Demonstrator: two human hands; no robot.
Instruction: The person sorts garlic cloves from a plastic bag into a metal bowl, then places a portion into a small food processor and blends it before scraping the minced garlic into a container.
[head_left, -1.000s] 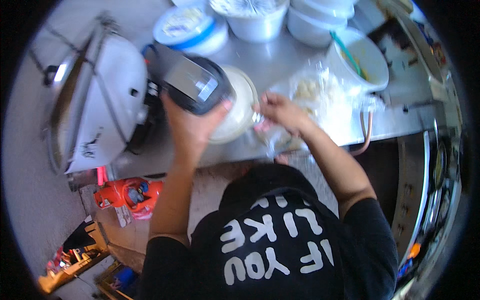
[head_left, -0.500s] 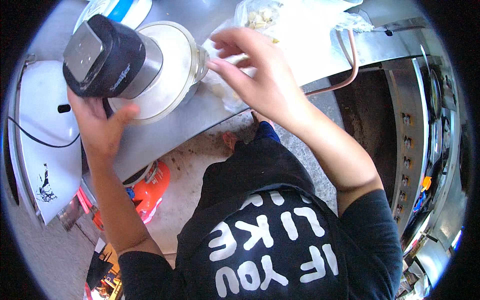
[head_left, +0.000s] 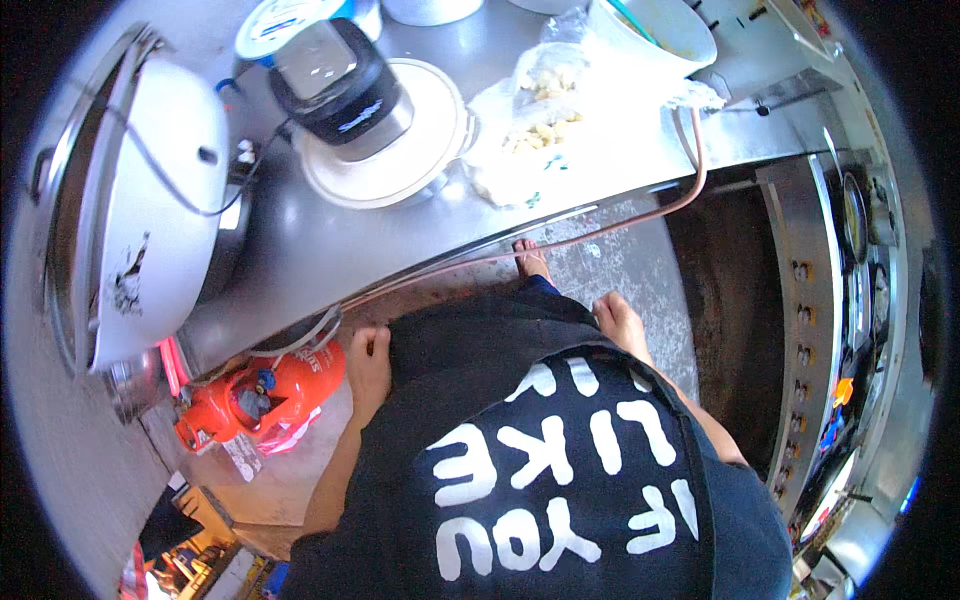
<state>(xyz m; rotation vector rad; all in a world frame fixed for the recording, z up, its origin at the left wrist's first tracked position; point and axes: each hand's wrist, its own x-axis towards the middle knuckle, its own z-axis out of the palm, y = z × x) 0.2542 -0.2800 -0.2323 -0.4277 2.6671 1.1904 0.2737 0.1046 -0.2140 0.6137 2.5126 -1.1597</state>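
Observation:
My left hand [head_left: 371, 362] hangs beside the left side of my black shirt [head_left: 470, 390], fingers curled into a loose fist with nothing visible in them. On the other side, my right hand [head_left: 618, 318] is also curled closed, against or right beside the shirt's edge. Whether it touches the cloth, I cannot tell. Beyond both hands, a food chopper [head_left: 360, 95] with a black and steel top and a round white lid [head_left: 385, 185] stands on the steel table [head_left: 300, 240]. To its right, pale pieces that look like peeled garlic cloves [head_left: 545, 135] lie in and by a clear plastic bag [head_left: 540, 62].
A large white metal panel or basin [head_left: 165, 200] stands left, with a dark cord in front. An orange gas cylinder [head_left: 285, 395] is below the table. A pinkish hose [head_left: 600, 230] droops along the table's edge. A stove with knobs [head_left: 803, 310] is right; a white bowl [head_left: 660, 40] sits far right.
Both hands have left the chopper and dropped to my sides by the waist. The chopper stands on the table by itself. The view has shifted, showing more of the table's far side.

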